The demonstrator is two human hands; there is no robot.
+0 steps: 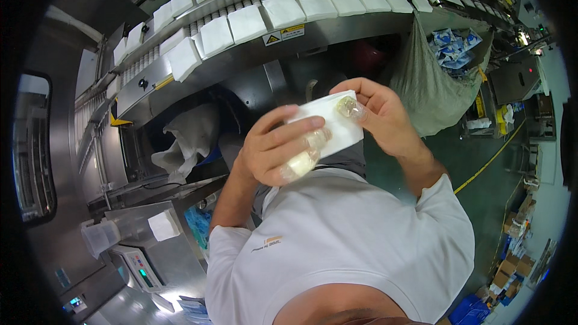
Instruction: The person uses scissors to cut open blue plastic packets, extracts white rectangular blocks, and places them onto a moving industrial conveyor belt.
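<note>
A white folded sheet pad (pixel 338 127), like those on the conveyor, is held tilted in front of my body by both hands. My left hand (pixel 271 147) grips its left side, the fingers lying across the pad. Pale wrappings under clear film cover parts of two of that hand's fingers. At the pad's upper right corner, my right hand (pixel 385 114) pinches it, the wrapped thumb on top and fingers behind. The pad's underside is hidden.
Beyond my hands curves a metal roller conveyor (pixel 235 7) bearing rows of white pads (pixel 283 12). A grey-green cloth sack (pixel 424 93) with blue-white wrappers hangs at the right. On a metal table at lower left stand a digital scale (pixel 137 268), a plastic container (pixel 100 238) and another pad (pixel 164 225).
</note>
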